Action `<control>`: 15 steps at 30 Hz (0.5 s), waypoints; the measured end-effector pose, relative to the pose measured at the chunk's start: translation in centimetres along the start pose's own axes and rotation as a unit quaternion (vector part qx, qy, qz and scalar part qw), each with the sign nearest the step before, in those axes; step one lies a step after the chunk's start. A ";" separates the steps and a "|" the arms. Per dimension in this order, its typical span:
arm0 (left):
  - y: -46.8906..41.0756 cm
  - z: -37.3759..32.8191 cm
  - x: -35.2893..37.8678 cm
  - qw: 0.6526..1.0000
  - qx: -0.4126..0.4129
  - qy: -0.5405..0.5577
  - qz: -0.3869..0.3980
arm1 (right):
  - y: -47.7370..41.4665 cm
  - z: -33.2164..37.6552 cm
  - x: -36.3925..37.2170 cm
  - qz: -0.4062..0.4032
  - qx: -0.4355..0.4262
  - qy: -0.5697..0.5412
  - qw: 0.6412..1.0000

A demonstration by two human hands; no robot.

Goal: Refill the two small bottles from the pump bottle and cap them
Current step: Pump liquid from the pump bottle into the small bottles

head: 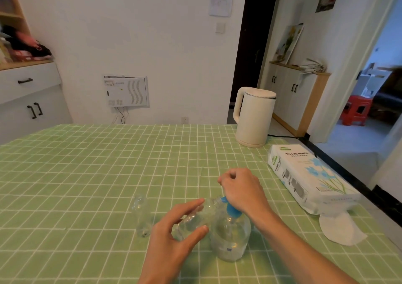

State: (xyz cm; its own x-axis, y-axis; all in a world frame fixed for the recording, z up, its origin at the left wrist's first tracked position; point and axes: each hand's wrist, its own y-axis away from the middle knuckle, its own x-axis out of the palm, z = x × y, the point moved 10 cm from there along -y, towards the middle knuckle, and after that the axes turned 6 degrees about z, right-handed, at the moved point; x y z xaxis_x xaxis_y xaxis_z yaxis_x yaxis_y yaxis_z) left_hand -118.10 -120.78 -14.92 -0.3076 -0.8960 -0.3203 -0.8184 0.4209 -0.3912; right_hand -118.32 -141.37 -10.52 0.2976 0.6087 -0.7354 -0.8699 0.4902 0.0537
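The small bottle (pixel 196 215) is lying tilted almost on its side in the left hand (pixel 174 240), whose thumb and fingers are curling round its clear body and bringing its mouth up to the spout of the blue pump head (pixel 232 211). That head is sitting on the clear pump bottle (pixel 231 238), which is standing upright just beside the held bottle on the green checked tablecloth (pixel 87 175). The right hand (pixel 241 190) is resting its heel over the pump head with its fingers curled; whether they are pinching something small, perhaps a cap, I cannot tell, as the hand is blurred. The second small bottle (pixel 141 216) is standing upright and uncapped, as far as it shows, a little to the left. To do this step well, the mouth should be sitting right under the spout before the right hand is pressing down, the strokes should be slow and straight so the pump bottle is not tipping, and the small bottle should be coming more upright as it fills. Farther off, a white electric kettle (pixel 253 118) and a tissue paper pack (pixel 304 175) are lying toward the right edge, with a loose tissue (pixel 341 229) near them.
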 end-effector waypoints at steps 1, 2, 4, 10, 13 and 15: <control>0.0 0.1 0.1 1.000 0.000 0.001 0.001 | 0.1 -0.2 0.1 0.002 0.003 0.000 1.000; 0.0 0.2 0.2 1.000 0.000 0.003 0.002 | 0.1 -0.4 0.3 0.005 0.006 0.000 1.000; 0.0 0.3 0.3 1.000 -0.002 0.005 0.003 | 0.2 -0.6 0.5 0.012 0.009 -0.005 1.000; 0.1 0.0 0.3 1.000 -0.009 0.009 0.005 | 0.0 -1.0 0.5 0.009 0.014 -0.015 1.000; 0.2 -0.2 0.1 1.000 -0.007 0.009 0.006 | -0.5 -1.1 0.4 0.010 0.014 -0.017 1.000; 0.2 -0.3 -0.1 1.000 -0.005 0.010 0.005 | -0.8 -0.7 0.0 0.005 0.007 -0.006 1.000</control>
State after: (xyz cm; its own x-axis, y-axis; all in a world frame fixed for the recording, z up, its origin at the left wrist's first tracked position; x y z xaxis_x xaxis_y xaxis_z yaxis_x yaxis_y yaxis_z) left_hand -118.35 -120.63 -14.69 -0.3256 -0.8945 -0.3063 -0.8202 0.4284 -0.3792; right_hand -117.89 -142.22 -11.01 0.2946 0.6208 -0.7266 -0.8673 0.4930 0.0695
